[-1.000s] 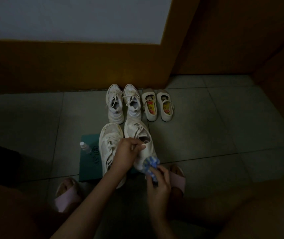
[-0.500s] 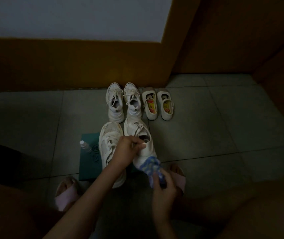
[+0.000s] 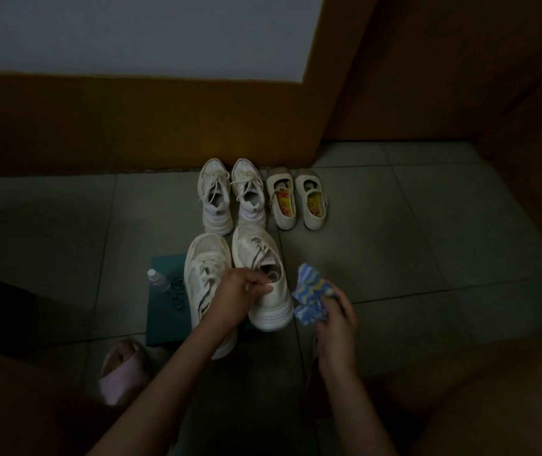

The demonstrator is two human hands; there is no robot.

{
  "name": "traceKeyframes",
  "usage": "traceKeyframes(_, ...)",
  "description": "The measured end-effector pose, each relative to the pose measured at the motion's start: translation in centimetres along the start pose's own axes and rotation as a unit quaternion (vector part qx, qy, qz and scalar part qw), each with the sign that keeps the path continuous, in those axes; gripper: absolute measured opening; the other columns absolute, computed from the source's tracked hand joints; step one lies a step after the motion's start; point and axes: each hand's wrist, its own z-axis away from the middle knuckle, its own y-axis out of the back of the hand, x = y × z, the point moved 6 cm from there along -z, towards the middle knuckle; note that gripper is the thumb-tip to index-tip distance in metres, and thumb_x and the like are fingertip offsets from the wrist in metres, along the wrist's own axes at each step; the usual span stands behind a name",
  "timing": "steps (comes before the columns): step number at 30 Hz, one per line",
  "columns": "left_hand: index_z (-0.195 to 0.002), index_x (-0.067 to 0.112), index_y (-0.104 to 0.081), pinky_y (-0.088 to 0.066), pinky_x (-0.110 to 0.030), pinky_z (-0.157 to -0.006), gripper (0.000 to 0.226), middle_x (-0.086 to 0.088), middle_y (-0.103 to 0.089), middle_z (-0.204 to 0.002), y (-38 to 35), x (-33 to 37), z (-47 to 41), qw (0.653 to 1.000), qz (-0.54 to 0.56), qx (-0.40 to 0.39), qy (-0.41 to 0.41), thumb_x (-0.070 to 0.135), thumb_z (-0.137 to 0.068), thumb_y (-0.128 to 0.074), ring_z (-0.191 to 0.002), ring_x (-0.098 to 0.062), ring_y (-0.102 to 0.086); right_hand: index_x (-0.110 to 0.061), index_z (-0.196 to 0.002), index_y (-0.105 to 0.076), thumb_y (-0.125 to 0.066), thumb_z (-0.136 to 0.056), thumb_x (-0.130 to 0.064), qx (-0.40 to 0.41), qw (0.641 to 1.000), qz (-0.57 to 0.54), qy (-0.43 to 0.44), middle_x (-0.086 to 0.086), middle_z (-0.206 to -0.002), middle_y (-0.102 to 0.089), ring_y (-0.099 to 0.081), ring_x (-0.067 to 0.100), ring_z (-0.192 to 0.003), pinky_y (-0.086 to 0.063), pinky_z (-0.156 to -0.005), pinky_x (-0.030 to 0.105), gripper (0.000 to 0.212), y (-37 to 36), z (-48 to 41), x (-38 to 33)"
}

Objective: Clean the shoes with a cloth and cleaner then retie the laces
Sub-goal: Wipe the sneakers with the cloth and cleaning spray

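White sneaker (image 3: 258,248), likely light with a stiff sole, stands on the floor (image 3: 394,258) under the left hand (image 3: 236,292), whose fingers (image 3: 253,282) clamp its heel collar, a sound grip; just right of them, the right hand (image 3: 337,315) pinches a soft, limp blue cloth (image 3: 310,292).

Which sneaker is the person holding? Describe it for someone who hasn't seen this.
Two pairs of shoes stand against the orange wall. In the row nearer the person, it is the right-hand white sneaker, the only shoe the left hand grips at its collar.
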Motion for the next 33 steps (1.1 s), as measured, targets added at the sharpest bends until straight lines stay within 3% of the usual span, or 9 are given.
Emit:
traceKeyframes(5, -0.084, 0.010, -0.072, -0.043, -0.026, -0.089, 0.007, -0.002, -0.063, -0.092, -1.9, -1.9, 1.3, 0.998, -0.047, -0.014, 0.030, 0.007, -0.077, -0.071, -0.094, -0.013, -0.057, -0.019, -0.090, -0.063, -0.060, -0.088, -0.017, -0.026, 0.997, -0.041, -0.068, 0.001, -0.088, -0.071, -0.066, 0.016, -0.082, -0.051, -0.064, 0.026, 0.004, 0.3, -0.1, 0.5)
traceKeyframes(8, -0.094, 0.007, -0.072, -0.023, 0.002, -0.086, 0.015, -0.007, -0.056, -0.112, -3.2, -3.7, 2.8, 0.993, -0.088, -0.023, 0.071, 0.010, -0.080, -0.068, -0.111, -0.016, -0.044, -0.015, -0.084, -0.061, -0.062, -0.086, -0.009, -0.026, 0.999, 0.004, -0.032, -0.001, -0.074, -0.070, -0.066, 0.013, -0.070, -0.052, -0.060, 0.022, 0.007, -0.2, 0.1, 0.1)
traceKeyframes(11, -0.096, 0.017, -0.072, -0.008, 0.009, -0.086, 0.017, -0.010, -0.050, -0.127, -4.1, -4.7, 3.8, 0.986, -0.147, -0.054, 0.062, 0.015, -0.079, -0.070, -0.115, -0.010, -0.037, -0.017, -0.086, -0.061, -0.066, -0.083, -0.008, -0.009, 0.999, 0.028, -0.022, 0.005, -0.086, -0.066, -0.062, 0.020, -0.079, -0.050, -0.072, 0.031, 0.011, -0.1, 0.0, 0.2)
traceKeyframes(14, -0.087, 0.038, -0.070, -0.027, -0.005, -0.094, 0.024, -0.006, -0.056, -0.118, -3.8, -5.0, 3.8, 0.988, -0.116, -0.060, 0.078, 0.015, -0.080, -0.068, -0.117, -0.023, -0.049, -0.019, -0.086, -0.062, -0.067, -0.082, -0.007, -0.016, 0.999, 0.040, -0.023, 0.007, -0.090, -0.066, -0.062, 0.019, -0.080, -0.050, -0.073, 0.032, 0.014, -0.1, 0.0, 0.2)
traceKeyframes(17, -0.092, 0.027, -0.073, -0.039, -0.016, -0.085, 0.012, -0.003, -0.067, -0.102, -2.7, -3.5, 2.8, 0.989, -0.139, -0.038, 0.012, 0.022, -0.085, -0.064, -0.096, -0.011, -0.059, -0.020, -0.088, -0.062, -0.067, -0.083, -0.009, -0.039, 0.997, 0.054, -0.025, 0.007, -0.094, -0.066, -0.063, 0.018, -0.082, -0.051, -0.069, 0.028, 0.014, -0.5, 0.4, -0.2)
traceKeyframes(20, -0.106, 0.019, -0.068, -0.050, -0.027, -0.086, 0.022, 0.001, -0.068, -0.103, -0.6, -1.2, 1.9, 0.996, 0.031, 0.060, 0.054, 0.028, -0.093, -0.053, -0.095, -0.010, -0.063, -0.020, -0.089, -0.062, -0.064, -0.084, -0.007, -0.100, 0.992, 0.070, -0.025, 0.000, -0.090, -0.067, -0.064, 0.013, -0.079, -0.053, -0.062, 0.021, 0.014, -1.7, 1.2, -1.1)
traceKeyframes(23, -0.129, 0.018, -0.051, -0.048, -0.034, -0.096, 0.040, 0.000, -0.058, -0.119, -0.8, 0.2, 1.2, 0.975, 0.181, 0.013, 0.131, 0.035, -0.093, -0.049, -0.110, -0.015, -0.057, -0.017, -0.093, -0.065, -0.062, -0.086, -0.006, -0.180, 0.977, 0.112, -0.013, 0.002, -0.091, -0.070, -0.066, 0.015, -0.083, -0.053, -0.077, 0.030, 0.014, -3.2, 2.0, -1.9)
traceKeyframes(27, -0.114, 0.014, -0.060, -0.054, -0.024, -0.073, 0.024, -0.009, -0.063, -0.105, -1.0, 0.5, 1.0, 0.954, 0.241, -0.036, 0.177, 0.021, -0.091, -0.056, -0.094, -0.018, -0.062, -0.019, -0.100, -0.066, -0.056, -0.091, -0.015, -0.218, 0.963, 0.153, -0.032, 0.003, -0.098, -0.071, -0.068, 0.014, -0.089, -0.054, -0.074, 0.025, 0.015, -3.9, 2.2, -1.8)
traceKeyframes(33, -0.088, 0.021, -0.068, -0.053, -0.015, -0.061, 0.019, -0.005, -0.066, -0.081, 1.0, -0.8, 0.9, 0.970, 0.212, 0.035, 0.111, 0.004, -0.081, -0.067, -0.072, -0.006, -0.066, -0.018, -0.116, -0.062, -0.065, -0.083, -0.007, -0.199, 0.961, 0.194, -0.001, -0.003, -0.109, -0.064, -0.063, 0.012, -0.099, -0.055, -0.085, 0.029, 0.035, -2.9, 1.7, -2.3)
